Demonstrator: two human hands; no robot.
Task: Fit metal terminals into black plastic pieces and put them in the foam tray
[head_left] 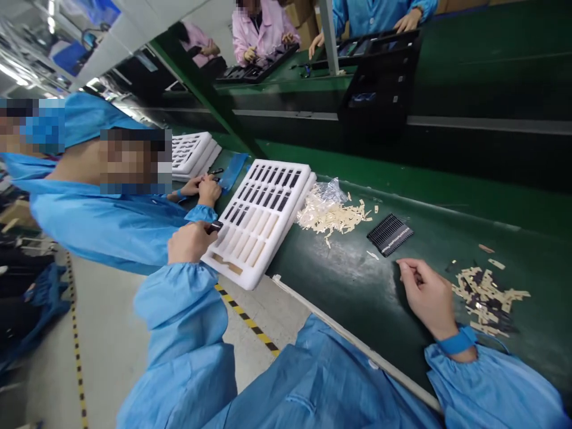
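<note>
Pinched in the closed left hand [192, 241], a small black piece [215, 226], just beside the left edge of a white foam tray [301, 179] and close to its near end. Across the tray, rows of narrow rectangular slots: dark pieces seated in the far rows, pale beige pieces in the nearer ones, a tan strip [226, 262] lying at the near corner. Under the far right edge, what looks like a second layer of foam.

Right of the tray, on the dark green belt [344, 286], a crumpled clear plastic bag [329, 192] among a loose heap of cream strips [324, 217]. Farther right, a black ridged comb-like strip [390, 234] lying flat, with open belt around it. Nearer and to the right, the right hand [424, 295], half open with fingers loosely curled, nothing visible in its grip, a blue wrist strap [456, 341] at the wrist, just beside a scattered pile of beige and dark strips [485, 295].

Along the near side, a pale belt edge [357, 339]; beyond it, grey floor [263, 304]. To the left, a co-worker's hands [201, 190] in blue sleeves, near stacked foam trays [192, 154]. Across the far side, a person in a pink gown [261, 36] and a person in a blue gown [379, 15], both at black trays [257, 64].
</note>
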